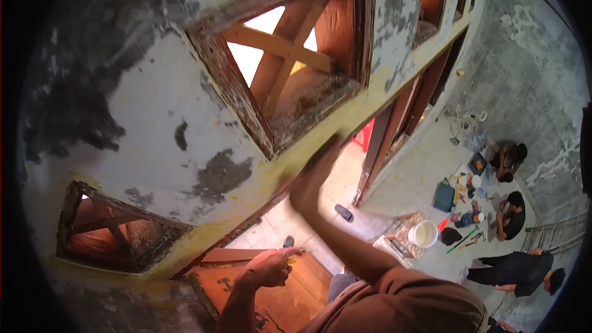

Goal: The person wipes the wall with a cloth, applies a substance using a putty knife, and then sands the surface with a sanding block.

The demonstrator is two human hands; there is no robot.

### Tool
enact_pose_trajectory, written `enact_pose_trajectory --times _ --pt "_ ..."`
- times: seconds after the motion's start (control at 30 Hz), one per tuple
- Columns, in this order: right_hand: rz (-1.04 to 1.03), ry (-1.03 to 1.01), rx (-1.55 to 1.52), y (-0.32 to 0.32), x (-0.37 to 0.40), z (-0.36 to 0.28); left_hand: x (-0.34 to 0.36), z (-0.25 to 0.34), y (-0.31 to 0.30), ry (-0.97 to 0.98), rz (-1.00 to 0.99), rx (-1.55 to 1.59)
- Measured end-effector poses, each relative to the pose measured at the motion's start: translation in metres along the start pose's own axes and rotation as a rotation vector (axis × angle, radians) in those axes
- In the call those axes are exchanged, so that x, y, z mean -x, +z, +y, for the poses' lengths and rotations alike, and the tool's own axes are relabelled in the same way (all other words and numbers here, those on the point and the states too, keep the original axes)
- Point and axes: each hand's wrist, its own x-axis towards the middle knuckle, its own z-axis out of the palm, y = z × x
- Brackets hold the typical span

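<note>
My left hand (pixel 271 268) is closed in front of the orange-brown wooden panel (pixel 296 293). A small yellow object (pixel 290 261) shows between its fingers; its kind is too small to make out. My right hand (pixel 332 147) is raised against the yellowish strip of wall (pixel 296 154) below the large wooden-framed opening (pixel 272 135). That hand is dark and smeared by motion. Its fingers do not show clearly, and whether it holds anything is hidden.
A white bucket (pixel 423 234) stands on a stained platform. Tools and containers, including a blue-green case (pixel 443 197), lie on the floor near several people. One person (pixel 524 271) wears dark clothes. A ladder (pixel 558 232) lies at right. Crossed boards span another opening (pixel 111 228).
</note>
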Motion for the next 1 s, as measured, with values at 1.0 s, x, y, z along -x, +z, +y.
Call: enact_pose_trajectory --times 1.0 --pt "-0.334 -0.265 0.151 -0.024 -0.012 -0.004 0.003 0.002 -0.011 -0.1 -0.086 0.101"
